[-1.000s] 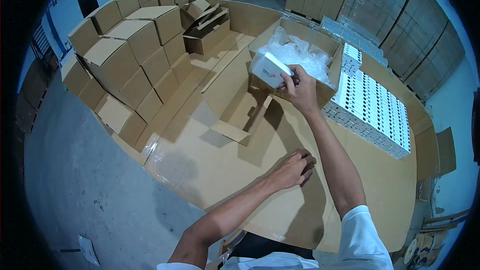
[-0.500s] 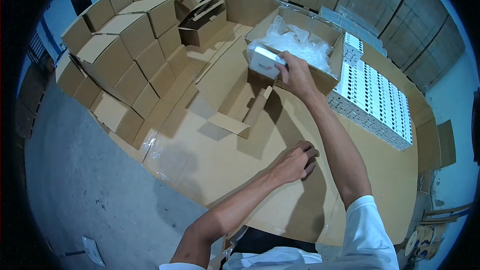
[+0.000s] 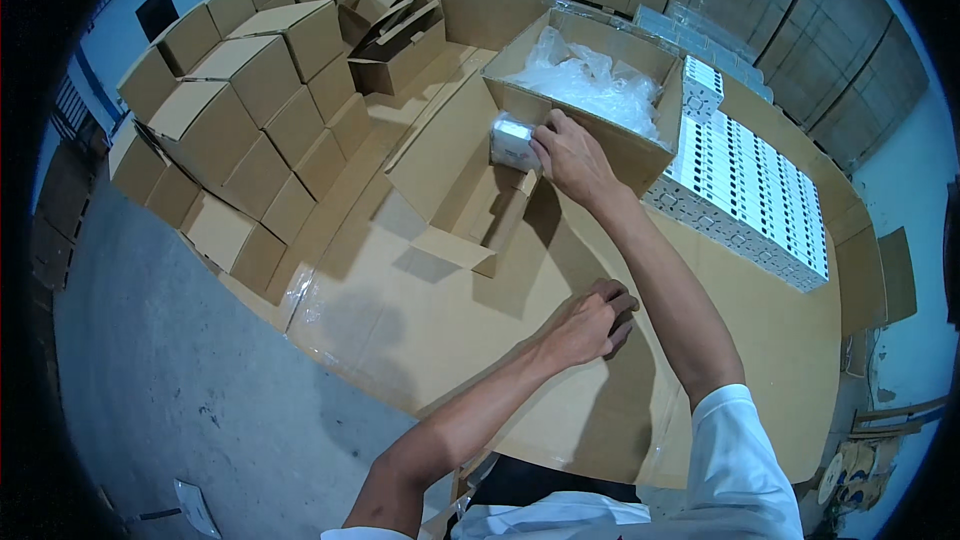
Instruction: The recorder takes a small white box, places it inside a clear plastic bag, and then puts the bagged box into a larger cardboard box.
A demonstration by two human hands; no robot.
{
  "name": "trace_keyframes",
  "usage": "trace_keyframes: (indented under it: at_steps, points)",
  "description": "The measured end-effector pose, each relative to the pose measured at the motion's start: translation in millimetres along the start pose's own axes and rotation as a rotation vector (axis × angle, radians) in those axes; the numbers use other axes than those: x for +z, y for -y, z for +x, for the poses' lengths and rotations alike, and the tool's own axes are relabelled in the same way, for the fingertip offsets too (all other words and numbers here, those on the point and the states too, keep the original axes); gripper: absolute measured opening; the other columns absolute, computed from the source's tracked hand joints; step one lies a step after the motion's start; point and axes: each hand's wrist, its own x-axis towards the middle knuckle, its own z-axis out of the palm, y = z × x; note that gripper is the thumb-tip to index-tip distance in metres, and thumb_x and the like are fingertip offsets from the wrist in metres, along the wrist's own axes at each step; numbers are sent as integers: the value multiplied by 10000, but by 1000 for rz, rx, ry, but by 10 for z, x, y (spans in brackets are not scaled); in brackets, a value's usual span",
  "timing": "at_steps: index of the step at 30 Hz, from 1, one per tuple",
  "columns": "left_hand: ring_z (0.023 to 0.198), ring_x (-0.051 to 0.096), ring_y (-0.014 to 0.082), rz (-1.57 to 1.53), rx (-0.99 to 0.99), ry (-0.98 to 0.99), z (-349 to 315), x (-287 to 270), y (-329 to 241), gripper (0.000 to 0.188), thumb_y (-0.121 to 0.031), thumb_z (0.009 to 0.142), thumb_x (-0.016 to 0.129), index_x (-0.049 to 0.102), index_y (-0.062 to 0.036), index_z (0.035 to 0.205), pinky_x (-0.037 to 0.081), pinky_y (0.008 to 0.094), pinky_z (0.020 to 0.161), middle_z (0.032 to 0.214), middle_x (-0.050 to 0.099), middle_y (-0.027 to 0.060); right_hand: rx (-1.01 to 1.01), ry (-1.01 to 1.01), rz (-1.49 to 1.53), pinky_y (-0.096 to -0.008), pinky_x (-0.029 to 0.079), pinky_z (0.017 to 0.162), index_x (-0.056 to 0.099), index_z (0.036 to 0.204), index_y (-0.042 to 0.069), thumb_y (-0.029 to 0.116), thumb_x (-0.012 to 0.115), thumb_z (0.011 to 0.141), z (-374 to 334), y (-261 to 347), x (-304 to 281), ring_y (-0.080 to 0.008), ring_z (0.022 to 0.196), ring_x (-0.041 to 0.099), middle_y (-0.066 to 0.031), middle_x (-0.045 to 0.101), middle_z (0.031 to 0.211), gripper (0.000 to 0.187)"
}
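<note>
My right hand (image 3: 575, 158) grips a small white box (image 3: 513, 143) in clear wrap by its right side. The white box is at the far end of an open brown carton (image 3: 440, 245), lowered partly inside its walls. Whether its underside touches the carton floor is hidden. Nearer to me, my left hand (image 3: 597, 323) rests on the cardboard-covered table (image 3: 480, 350) with its fingers curled in. Its palm is turned away, so I cannot see whether anything is inside it.
Behind my right hand stands a larger carton (image 3: 640, 155) containing clear plastic bags (image 3: 590, 85). Stacked white boxes (image 3: 750, 200) fill the right side. Closed brown cartons (image 3: 235, 125) pile up at left, with an open carton (image 3: 400, 50) beyond them.
My right hand has moved down and slightly left, bringing the white box from above the carton's far end to inside it. The left hand stays put.
</note>
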Motion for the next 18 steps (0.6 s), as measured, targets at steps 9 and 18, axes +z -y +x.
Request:
trace_keyframes:
  at_steps: [9,18]
  points:
    - [1069,580,346,71,35,42,682,260,-75,291,-110,838,723,649,-26,1108,481,423,957,1155,610,153,86,-356,-13,-498,533,806,593,1136,16,69,574,897,-97,-960,-1152,-428,928,630,-221,567,1101,245]
    - [1065,596,322,87,75,1,1435,607,-471,254,-56,816,736,667,-26,1058,495,410,932,1094,642,126,551,-369,-353,-490,483,973,607,1220,19,14,526,881,-647,-3433,-2048,-413,1128,573,-201,577,1204,349]
